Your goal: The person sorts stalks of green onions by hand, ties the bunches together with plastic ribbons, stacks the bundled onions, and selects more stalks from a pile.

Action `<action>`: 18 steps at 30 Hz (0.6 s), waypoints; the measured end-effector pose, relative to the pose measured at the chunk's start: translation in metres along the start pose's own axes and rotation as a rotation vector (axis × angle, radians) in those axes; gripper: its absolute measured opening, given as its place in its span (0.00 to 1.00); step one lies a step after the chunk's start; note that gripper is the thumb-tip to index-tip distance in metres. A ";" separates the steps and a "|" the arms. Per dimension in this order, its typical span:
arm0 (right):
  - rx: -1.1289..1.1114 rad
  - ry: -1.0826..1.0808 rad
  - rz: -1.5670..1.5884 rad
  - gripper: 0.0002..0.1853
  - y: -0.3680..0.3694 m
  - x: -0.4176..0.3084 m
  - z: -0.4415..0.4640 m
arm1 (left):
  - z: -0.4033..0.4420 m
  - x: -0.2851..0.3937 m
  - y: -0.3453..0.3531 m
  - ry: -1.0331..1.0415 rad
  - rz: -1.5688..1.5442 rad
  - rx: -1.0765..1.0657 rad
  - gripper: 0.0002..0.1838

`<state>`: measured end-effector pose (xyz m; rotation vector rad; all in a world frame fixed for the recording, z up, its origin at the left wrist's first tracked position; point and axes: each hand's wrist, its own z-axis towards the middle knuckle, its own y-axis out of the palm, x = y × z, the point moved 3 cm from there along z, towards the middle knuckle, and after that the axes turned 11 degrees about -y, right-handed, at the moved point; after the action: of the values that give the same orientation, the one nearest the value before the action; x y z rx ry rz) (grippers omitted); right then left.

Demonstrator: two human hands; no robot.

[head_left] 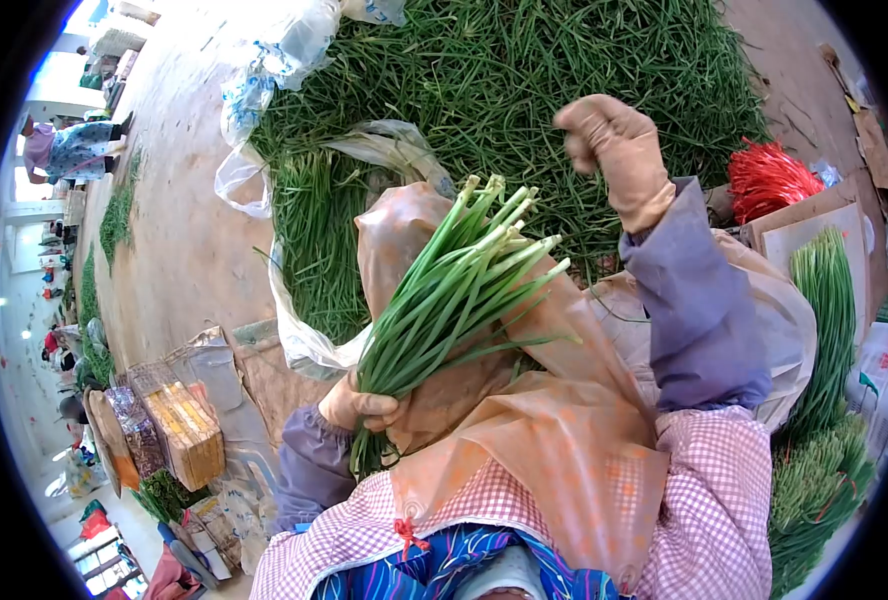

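My left hand (pixel 360 405), in a tan glove, is wrapped round a bunch of garlic chives (pixel 454 290). Their pale cut ends point up and to the right, over my lap. A translucent brown apron (pixel 534 430) lies beneath the bunch. My right hand (pixel 619 155), gloved too, is raised over a large heap of loose greens (pixel 524 80), apart from the bunch. Its fingers are curled in, and whatever they may hold is hidden.
To the right lie red plastic ties (pixel 769 180) beside a board (pixel 834 215), with stacked chive bundles (pixel 824 310) below. White plastic sheeting (pixel 289 325) edges the heap on the left. Crates (pixel 179 425) stand farther left. Another person (pixel 74 150) is in the distance.
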<state>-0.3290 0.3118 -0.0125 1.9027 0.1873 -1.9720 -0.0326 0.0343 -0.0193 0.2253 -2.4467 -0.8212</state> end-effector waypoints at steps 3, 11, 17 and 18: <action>-0.472 -0.077 -0.405 0.16 0.045 -0.040 -0.008 | 0.000 0.002 0.000 0.018 0.024 0.042 0.32; -0.223 -0.090 0.086 0.09 0.064 -0.017 -0.012 | 0.000 -0.005 -0.004 0.002 -0.046 -0.042 0.29; -0.123 0.066 0.043 0.20 0.010 -0.005 -0.022 | 0.005 -0.007 -0.003 0.000 -0.185 -0.169 0.28; -0.166 0.209 0.089 0.17 0.025 -0.016 -0.033 | 0.005 -0.008 -0.003 -0.001 -0.191 -0.186 0.28</action>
<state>-0.2891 0.3042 0.0051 1.9694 0.3085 -1.6450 -0.0287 0.0368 -0.0285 0.3924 -2.3567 -1.1247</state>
